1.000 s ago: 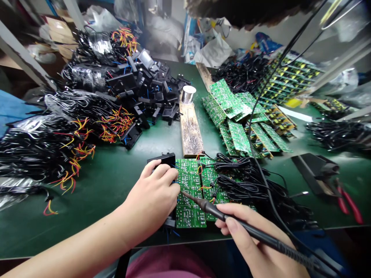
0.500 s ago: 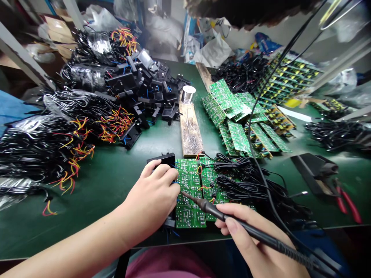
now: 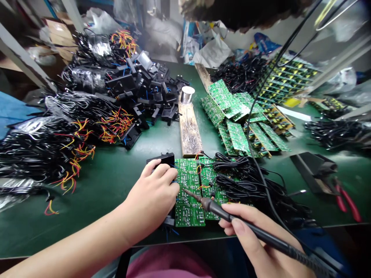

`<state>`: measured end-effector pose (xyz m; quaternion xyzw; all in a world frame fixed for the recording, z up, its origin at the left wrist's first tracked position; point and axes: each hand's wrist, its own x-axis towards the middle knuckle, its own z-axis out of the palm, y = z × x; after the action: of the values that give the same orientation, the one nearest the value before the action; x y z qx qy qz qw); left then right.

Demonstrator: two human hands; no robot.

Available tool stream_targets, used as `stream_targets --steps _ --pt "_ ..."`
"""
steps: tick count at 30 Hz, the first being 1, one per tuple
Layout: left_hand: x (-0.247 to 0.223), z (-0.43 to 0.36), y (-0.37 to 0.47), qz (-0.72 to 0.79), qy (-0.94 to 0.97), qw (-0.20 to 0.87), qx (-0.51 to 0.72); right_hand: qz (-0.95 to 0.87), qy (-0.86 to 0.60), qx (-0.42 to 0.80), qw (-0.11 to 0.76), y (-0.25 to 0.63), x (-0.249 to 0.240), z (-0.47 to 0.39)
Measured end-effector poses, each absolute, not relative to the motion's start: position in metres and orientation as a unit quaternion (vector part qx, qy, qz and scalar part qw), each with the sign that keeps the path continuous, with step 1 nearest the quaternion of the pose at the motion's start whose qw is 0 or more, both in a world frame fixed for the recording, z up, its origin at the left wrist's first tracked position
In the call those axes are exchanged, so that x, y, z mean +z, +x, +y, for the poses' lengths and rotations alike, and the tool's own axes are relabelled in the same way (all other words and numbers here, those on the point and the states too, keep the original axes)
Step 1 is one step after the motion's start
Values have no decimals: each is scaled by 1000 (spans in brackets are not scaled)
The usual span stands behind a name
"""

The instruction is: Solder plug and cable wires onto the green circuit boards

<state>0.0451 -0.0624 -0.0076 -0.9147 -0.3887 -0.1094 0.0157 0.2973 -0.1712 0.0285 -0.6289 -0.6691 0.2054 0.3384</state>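
Observation:
My right hand [image 3: 255, 235] grips a black soldering iron [image 3: 232, 216] like a pen. The iron's tip points left, over a green circuit board [image 3: 189, 214], at or just above its surface. At the board's left edge my left hand [image 3: 158, 193] is closed with its fingers curled down; whatever is under the fingertips is hidden. A black plastic housing [image 3: 165, 157] shows beyond that hand, and blue wires stick out below it. On the right, black cables [image 3: 234, 164] with red and yellow wire ends lie against a second column of green boards [image 3: 207, 175].
A solder spool [image 3: 187, 96] stands on a scorched wooden strip [image 3: 189, 133] ahead. Black housings [image 3: 156, 88] and cable bundles [image 3: 37, 143] are heaped left. Stacked circuit boards [image 3: 239, 135] lie right, with red-handled pliers [image 3: 348, 200] farther over. The iron's cord [image 3: 262, 177] hangs across the right side.
The soldering iron's tip has shifted slightly right, away from my left fingers, and my right hand has moved with it. My left hand stays in place.

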Motion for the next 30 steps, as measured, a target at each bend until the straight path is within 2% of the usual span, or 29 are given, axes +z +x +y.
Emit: stream_targets --steps 24,30 --pt "-9 -64 45 -385 -916 42 -109 -604 -645 199 423 294 34 -198" --pt "13 -78 26 -372 -920 38 -115 -573 -666 183 442 292 35 -203"
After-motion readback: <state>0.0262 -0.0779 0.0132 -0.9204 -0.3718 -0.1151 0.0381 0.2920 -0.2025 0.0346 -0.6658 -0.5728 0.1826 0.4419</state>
